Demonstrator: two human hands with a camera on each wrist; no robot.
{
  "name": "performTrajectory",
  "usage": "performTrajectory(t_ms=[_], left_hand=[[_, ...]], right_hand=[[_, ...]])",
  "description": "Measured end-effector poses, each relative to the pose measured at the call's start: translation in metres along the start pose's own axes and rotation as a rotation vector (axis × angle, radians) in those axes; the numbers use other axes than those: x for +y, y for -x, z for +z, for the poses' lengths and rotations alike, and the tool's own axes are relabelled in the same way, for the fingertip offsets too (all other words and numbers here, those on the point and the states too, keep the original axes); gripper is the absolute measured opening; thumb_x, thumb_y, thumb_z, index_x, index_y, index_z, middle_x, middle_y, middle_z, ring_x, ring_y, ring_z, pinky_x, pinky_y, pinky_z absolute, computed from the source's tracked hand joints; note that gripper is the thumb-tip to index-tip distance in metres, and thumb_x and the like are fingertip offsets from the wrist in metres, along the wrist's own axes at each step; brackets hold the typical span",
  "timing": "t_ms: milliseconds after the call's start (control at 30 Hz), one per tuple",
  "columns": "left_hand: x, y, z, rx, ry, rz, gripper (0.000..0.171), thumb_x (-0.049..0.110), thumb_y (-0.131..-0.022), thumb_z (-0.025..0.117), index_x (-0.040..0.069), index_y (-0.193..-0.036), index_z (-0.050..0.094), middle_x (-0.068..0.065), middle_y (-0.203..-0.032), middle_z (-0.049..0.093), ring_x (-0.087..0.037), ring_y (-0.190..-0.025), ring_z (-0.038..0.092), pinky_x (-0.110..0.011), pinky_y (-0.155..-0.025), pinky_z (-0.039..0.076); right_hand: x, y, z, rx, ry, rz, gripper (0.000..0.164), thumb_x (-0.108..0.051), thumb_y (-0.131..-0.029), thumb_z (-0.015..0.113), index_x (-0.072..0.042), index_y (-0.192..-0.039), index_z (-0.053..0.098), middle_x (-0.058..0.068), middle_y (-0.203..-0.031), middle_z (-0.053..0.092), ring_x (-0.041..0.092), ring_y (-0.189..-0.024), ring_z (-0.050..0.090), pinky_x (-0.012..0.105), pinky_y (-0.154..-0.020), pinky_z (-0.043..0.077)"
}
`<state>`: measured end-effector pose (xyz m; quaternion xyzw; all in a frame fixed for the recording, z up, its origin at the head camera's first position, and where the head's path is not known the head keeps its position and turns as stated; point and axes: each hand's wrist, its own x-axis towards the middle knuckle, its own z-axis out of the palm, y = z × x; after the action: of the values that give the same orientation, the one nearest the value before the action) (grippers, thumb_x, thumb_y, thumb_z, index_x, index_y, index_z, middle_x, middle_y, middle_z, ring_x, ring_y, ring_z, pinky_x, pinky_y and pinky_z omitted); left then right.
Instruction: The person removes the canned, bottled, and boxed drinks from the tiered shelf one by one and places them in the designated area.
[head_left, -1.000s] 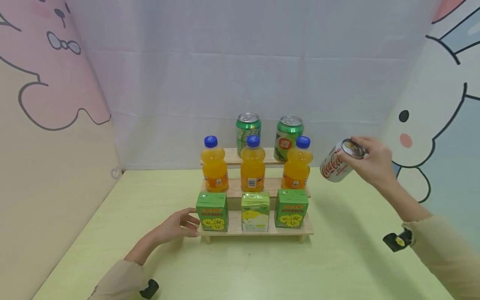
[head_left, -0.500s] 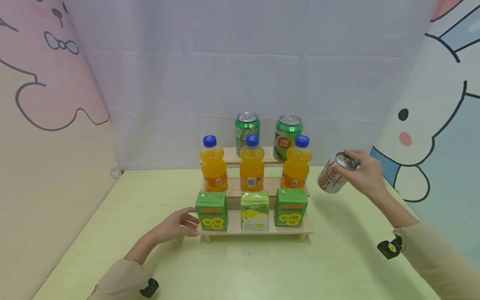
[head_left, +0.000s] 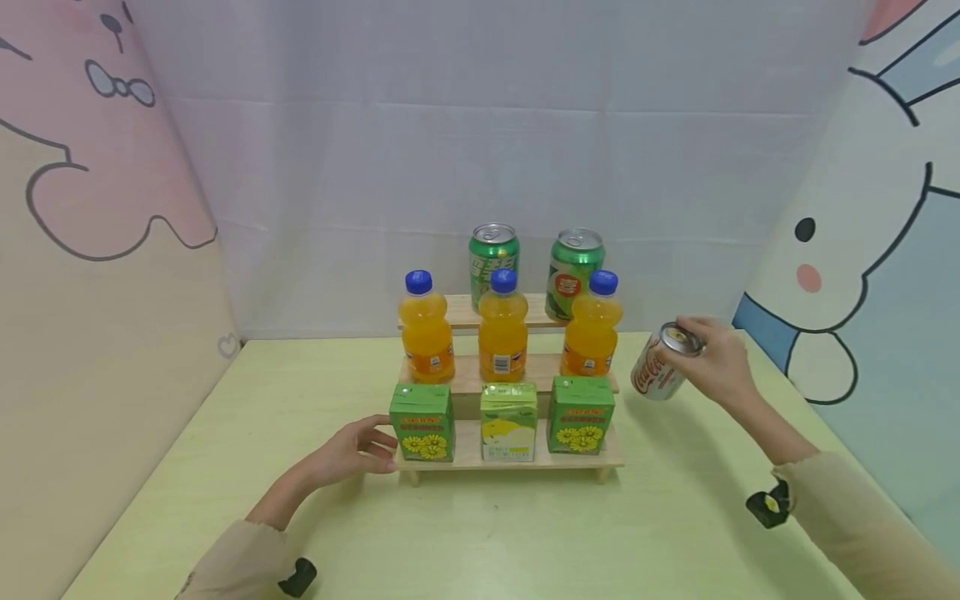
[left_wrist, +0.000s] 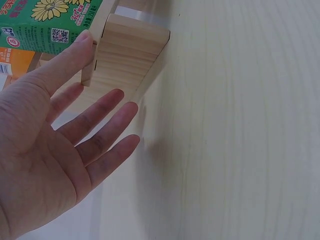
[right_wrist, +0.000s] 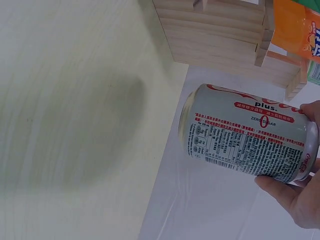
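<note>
So the thing that's just changed is on the right: the silver-white metal can with red lettering [head_left: 654, 369] is lower than it was a second ago, and the right hand [head_left: 716, 360] has come down with it. Thumb and fingers are curled round its lid end, a firm-looking pinch, with the can tilted lid toward the hand. It's just beside the three-tier pale wooden rack [head_left: 467, 442], off its right side, and in the right wrist view it looks clear of the pale yellow-green table [head_left: 450, 542]. So I'd call it a carry in progress: nearer the tabletop, not set down.

The left hand [head_left: 352, 450] hasn't really budged. Fingers loosely spread, nothing held, thumb tip at the rack's lower left edge by the green drink carton with yellow flowers [head_left: 422, 425]. Looks like contact, but I can't tell if it's pressing.

Everything on the rack stays put, including two green metal cans [head_left: 495, 258] [head_left: 573, 267] up top.
</note>
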<state>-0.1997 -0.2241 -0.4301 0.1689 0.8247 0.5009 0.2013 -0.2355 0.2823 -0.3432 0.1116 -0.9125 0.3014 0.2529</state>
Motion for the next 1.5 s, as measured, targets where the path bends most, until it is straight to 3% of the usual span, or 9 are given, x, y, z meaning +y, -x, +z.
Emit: performTrajectory(t_ms=[500, 733, 1500], left_hand=[[0.002, 0.002, 0.002, -0.002, -0.043, 0.038, 0.072, 0.029, -0.079, 0.071, -0.003, -0.132, 0.035, -0.019, -0.112, 0.058, -0.022, -0.095, 0.060, -0.038, -0.082, 0.050], [0.002, 0.002, 0.001, 0.002, -0.019, 0.007, 0.072, 0.022, -0.079, 0.071, -0.004, -0.134, 0.033, -0.023, -0.115, 0.055, -0.029, -0.099, 0.058, -0.042, -0.084, 0.048], [0.004, 0.002, -0.001, -0.007, -0.022, 0.036, 0.072, 0.020, -0.080, 0.071, -0.006, -0.134, 0.032, -0.024, -0.115, 0.055, -0.031, -0.099, 0.059, -0.043, -0.085, 0.048]], right_hand=[[0.022, -0.001, 0.018, -0.059, 0.017, 0.029, 0.054, -0.017, -0.078, 0.070, 0.015, -0.117, 0.051, 0.032, -0.114, 0.050, 0.047, -0.098, 0.052, 0.055, -0.074, 0.046], [0.031, -0.001, 0.024, -0.079, 0.024, 0.048, 0.054, -0.018, -0.080, 0.069, 0.015, -0.118, 0.050, 0.033, -0.115, 0.049, 0.048, -0.098, 0.051, 0.055, -0.076, 0.046], [0.038, -0.007, 0.031, -0.139, 0.041, 0.077, 0.055, -0.020, -0.080, 0.067, 0.014, -0.119, 0.050, 0.031, -0.116, 0.049, 0.046, -0.101, 0.049, 0.055, -0.079, 0.044]])
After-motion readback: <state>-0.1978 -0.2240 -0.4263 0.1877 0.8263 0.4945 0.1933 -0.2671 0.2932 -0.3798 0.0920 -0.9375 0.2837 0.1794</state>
